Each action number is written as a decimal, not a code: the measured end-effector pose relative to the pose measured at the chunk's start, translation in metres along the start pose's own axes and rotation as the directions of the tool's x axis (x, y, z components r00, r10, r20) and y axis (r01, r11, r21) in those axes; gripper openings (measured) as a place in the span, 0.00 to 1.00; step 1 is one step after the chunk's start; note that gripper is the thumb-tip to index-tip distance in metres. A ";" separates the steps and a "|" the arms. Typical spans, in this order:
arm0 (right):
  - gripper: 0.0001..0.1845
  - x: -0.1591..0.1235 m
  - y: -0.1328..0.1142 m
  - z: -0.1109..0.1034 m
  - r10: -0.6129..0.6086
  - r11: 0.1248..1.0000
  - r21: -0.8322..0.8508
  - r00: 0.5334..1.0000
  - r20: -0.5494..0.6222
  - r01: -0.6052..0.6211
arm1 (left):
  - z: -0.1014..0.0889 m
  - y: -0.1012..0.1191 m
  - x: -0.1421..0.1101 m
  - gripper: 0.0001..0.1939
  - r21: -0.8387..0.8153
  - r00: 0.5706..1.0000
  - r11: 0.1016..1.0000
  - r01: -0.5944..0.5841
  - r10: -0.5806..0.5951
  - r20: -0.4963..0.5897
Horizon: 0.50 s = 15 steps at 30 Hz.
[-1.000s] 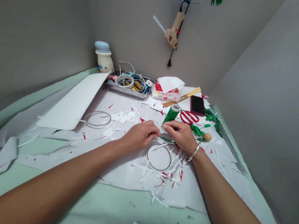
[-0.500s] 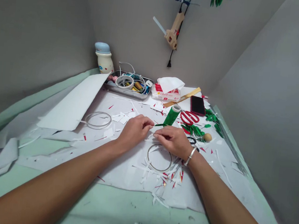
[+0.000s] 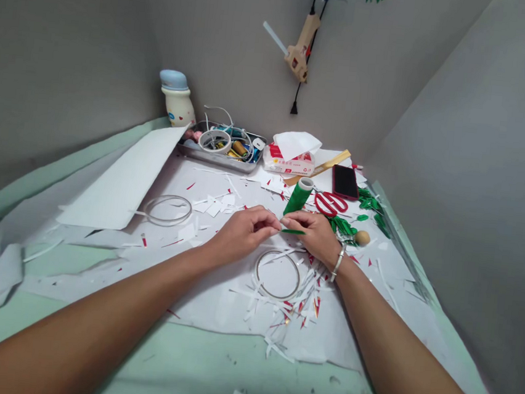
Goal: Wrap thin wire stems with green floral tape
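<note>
My left hand (image 3: 251, 228) is closed, its thumb and fingertips pinching the left end of a narrow green leaf-shaped piece (image 3: 293, 231). My right hand (image 3: 318, 234), with a bangle on its wrist, has its fingers drawn together at the same end, and the green piece stretches across in front of them. The two sets of fingertips nearly touch. Just behind them stands a spool of green thread (image 3: 298, 197). Below the hands lies a thin ring-shaped coil (image 3: 278, 275) among white and red scraps.
Red-handled scissors (image 3: 331, 204), green leaf pieces (image 3: 344, 228), a wooden ball (image 3: 362, 237) and a phone (image 3: 345, 182) lie to the right. At the back are a metal tray (image 3: 222, 159) and a tissue pack (image 3: 289, 162). A glue gun (image 3: 301, 49) hangs above.
My fingertips have come closer together. The green piece, earlier pointing out behind my right hand, now lies in front of its fingers. The view has shifted slightly.
</note>
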State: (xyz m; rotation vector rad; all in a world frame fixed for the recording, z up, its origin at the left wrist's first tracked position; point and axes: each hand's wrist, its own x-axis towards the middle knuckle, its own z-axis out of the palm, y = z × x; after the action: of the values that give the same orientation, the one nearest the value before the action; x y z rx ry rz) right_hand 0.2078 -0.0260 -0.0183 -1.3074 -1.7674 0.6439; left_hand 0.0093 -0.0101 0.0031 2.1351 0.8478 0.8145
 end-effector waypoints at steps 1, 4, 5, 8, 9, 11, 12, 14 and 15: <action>0.11 -0.001 -0.001 0.002 -0.002 1.000 -0.016 1.000 0.013 0.002 | -0.001 -0.001 0.000 0.07 -0.027 0.999 0.999 0.025 -0.026 -0.025; 0.09 -0.005 -0.008 0.009 -0.077 0.993 -0.086 0.994 0.075 0.083 | -0.002 -0.005 0.001 0.08 -0.065 0.990 0.995 0.078 -0.085 -0.109; 0.09 -0.006 -0.011 0.011 -0.116 0.986 -0.108 0.987 0.114 0.128 | -0.002 -0.006 0.002 0.08 -0.050 0.986 0.995 0.084 -0.091 -0.143; 0.08 -0.009 -0.019 0.013 -0.234 0.945 -0.183 0.952 0.197 0.270 | -0.003 -0.011 0.002 0.07 0.095 0.970 0.992 0.089 -0.065 -0.234; 0.08 -0.009 -0.021 0.013 -0.261 0.928 -0.216 0.945 0.199 0.302 | -0.003 -0.012 0.002 0.07 0.155 0.968 0.984 0.087 -0.047 -0.246; 0.09 -0.010 -0.024 0.011 -0.307 0.901 -0.270 0.939 0.154 0.339 | -0.002 -0.014 0.002 0.07 0.260 0.973 0.962 0.080 -0.019 -0.231; 0.09 -0.010 -0.025 0.010 -0.323 0.894 -0.287 0.939 0.119 0.344 | -0.001 -0.015 0.001 0.07 0.301 0.978 0.951 0.074 -0.010 -0.208; 0.09 -0.009 -0.025 0.007 -0.339 0.895 -0.293 0.940 0.048 0.338 | 0.000 -0.015 0.000 0.08 0.359 0.990 0.932 0.052 -0.001 -0.140; 0.08 -0.009 -0.025 0.005 -0.340 0.901 -0.282 0.940 0.014 0.330 | 0.001 -0.015 -0.001 0.08 0.375 0.995 0.926 0.034 0.004 -0.101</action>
State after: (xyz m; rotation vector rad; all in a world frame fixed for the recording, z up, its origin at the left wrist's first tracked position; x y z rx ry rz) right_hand 0.1917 -0.0419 -0.0042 -1.1436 -2.0464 0.1788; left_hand 0.0049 -0.0028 -0.0093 2.4307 1.1497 0.8070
